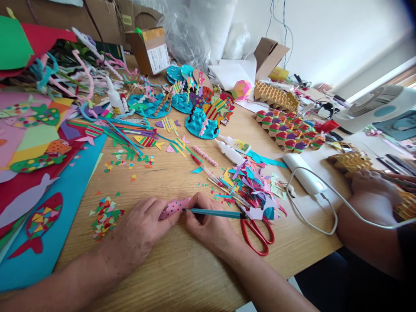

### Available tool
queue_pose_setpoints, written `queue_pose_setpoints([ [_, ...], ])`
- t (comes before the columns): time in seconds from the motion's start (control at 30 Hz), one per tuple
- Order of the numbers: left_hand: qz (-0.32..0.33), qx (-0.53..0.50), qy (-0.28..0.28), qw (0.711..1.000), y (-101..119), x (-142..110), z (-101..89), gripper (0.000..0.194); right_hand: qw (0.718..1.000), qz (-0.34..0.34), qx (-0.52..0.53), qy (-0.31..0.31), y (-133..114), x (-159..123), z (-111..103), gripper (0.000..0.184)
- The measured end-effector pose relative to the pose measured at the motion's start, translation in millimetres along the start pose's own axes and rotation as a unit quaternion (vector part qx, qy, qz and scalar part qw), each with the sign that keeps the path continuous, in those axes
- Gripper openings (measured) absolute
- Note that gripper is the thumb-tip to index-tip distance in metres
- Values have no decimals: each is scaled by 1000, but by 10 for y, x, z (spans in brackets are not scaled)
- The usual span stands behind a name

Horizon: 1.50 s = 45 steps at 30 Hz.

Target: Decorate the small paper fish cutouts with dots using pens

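Pink dotted fish [174, 208] sits pinched in the left fingers [169, 221], the right fingers [198, 200] pinching a blue pen [219, 212].

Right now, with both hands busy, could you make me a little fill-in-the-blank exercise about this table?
1. The pen is held in the ____ hand.
2. The dotted fish held by the left hand is coloured ____.
3. The scissors near the right hand have ____ handles.

Missing words: right; pink; red.

Paper scraps [251, 182], scissors [261, 237] and glue bottles [231, 152] mark a craft workroom.
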<state>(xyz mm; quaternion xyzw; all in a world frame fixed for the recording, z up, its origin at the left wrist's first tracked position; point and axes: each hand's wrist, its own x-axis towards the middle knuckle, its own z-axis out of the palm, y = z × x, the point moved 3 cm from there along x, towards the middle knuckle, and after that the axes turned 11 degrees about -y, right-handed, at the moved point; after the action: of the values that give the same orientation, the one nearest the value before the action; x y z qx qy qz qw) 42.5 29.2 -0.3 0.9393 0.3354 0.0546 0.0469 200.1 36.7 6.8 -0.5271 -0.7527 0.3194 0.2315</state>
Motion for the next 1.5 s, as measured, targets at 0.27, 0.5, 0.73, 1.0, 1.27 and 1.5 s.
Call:
queue_pose_setpoints([
  [0.27,15,-4,-4,1000,-10,7,-36,35,1000,-2,2,-6,3,-10,5,9],
  [0.5,3,-18,-11,1000,-5,-12,25,40,1000,2,16,-5,9,-12,-1,9],
  [0.73,-7,-14,-21,1000,-14,-24,30,45,998,24,58,19,71,-21,-15,8],
  [1.0,-3,-19,-15,1000,-12,-25,29,42,999,9,48,-1,65,-22,36,8],
  [1.27,-8,-22,-36,999,-8,-32,33,43,1000,4,18,1,18,-9,7,9],
  [1.5,-1,-16,-23,1000,-10,-23,41,41,1000,3,13,3,28,-11,13,9],
])
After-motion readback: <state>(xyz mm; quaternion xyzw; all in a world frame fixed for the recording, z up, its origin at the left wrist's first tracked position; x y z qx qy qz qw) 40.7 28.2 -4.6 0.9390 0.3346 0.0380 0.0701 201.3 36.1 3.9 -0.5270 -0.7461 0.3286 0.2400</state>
